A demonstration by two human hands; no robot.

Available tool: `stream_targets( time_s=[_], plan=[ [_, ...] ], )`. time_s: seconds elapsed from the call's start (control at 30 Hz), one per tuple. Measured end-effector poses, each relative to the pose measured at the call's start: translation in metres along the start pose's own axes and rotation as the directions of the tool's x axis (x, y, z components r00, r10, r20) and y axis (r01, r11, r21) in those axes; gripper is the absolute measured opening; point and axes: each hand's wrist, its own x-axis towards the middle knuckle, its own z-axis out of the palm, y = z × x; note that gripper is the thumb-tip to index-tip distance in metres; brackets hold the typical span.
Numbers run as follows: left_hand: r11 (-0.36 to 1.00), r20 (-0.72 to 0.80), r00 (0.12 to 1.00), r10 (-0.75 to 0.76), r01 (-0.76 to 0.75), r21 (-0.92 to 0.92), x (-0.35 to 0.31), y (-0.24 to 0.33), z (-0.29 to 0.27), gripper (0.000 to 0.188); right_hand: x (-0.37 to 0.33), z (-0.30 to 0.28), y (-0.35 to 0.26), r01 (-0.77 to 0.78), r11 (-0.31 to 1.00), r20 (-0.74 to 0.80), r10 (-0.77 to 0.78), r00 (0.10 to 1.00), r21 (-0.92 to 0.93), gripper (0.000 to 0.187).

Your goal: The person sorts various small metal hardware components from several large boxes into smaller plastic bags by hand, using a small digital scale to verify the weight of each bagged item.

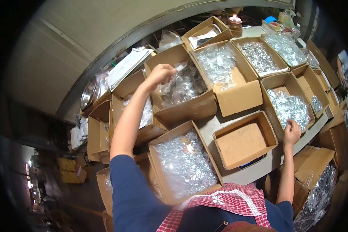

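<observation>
My left hand (162, 74) is raised over the back left edge of an open cardboard box (187, 113). Its fingers are curled together, and whatever they may hold is too small to make out. Clear plastic packets (185, 83) with shiny contents fill that box. Far to the right, my right hand (292, 133) reaches the near edge of another carton, its fingertips closed against a heap of small silvery packets (288, 106). What lies between those fingers is hidden. Between my hands stands a smaller open box (243, 141) with its brown bottom showing.
Close to my body, a large box holds many glittering packets (185, 164). More packet-filled cartons (216, 62) line the table (241, 178). Stacked papers (128, 67) lie at the back left; a pink-lidded jar (235, 25) stands behind. A plastic-lined carton (317, 189) sits at the lower right.
</observation>
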Motion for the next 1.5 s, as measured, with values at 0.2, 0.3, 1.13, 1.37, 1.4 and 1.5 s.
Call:
stream_targets(
  time_s=[0.2,0.3,1.13,1.37,1.4,1.5],
  plan=[
    [0.782,0.367,0.926,0.083,0.168,-0.600,-0.061,0.077,0.089,0.021,0.005,-0.005,-0.006,0.011,1.000,0.017,-0.011,1.000,-0.028,0.018],
    [0.962,0.635,0.753,0.172,0.010,-0.273,-0.072,0.077,0.166,0.027,0.007,-0.008,-0.009,0.036,0.999,-0.001,-0.036,0.999,-0.002,0.017],
    [0.791,-0.442,0.788,0.428,-0.090,0.606,0.174,0.060,0.262,0.020,0.243,0.042,0.040,-0.177,0.713,0.502,-0.275,0.820,0.679,0.023],
    [0.457,-0.105,0.994,-0.033,-0.078,-0.886,0.127,0.111,0.259,0.026,0.308,0.239,-0.026,0.164,0.895,0.687,-0.427,0.589,0.416,0.033],
    [0.350,-0.004,0.997,-0.074,0.022,-0.937,0.120,0.112,0.262,0.027,0.304,0.256,-0.036,0.272,0.915,0.730,-0.402,0.553,0.298,0.033],
    [0.056,0.201,0.979,-0.041,0.203,-0.977,0.120,0.099,0.279,0.033,0.306,0.307,-0.025,0.315,0.921,0.717,-0.380,0.585,0.231,0.023]
  ],
)
